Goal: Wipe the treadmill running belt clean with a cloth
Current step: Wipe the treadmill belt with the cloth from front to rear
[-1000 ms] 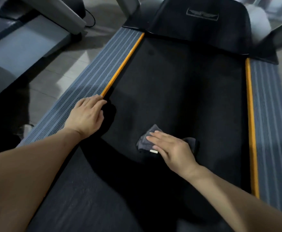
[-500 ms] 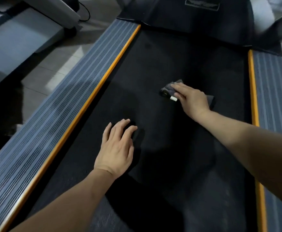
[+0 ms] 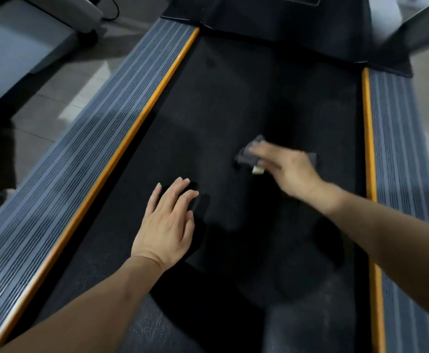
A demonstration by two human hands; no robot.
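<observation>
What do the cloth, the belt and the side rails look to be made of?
Cloth: soft dark grey fabric, bunched, with a pale sewn tag. Belt: matte black, finely textured, probably rubber. Side rails: ribbed grey tread, likely plastic or rubber, edged with a glossy orange strip.

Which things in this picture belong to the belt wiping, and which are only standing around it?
Belong to the job:
- running belt
- grey cloth, pressed on the belt
- right hand, flat on the cloth
- left hand, flat on the belt

Only around:
- ribbed side rails with orange strips
- neighbouring machine
- black cable on the floor
</observation>
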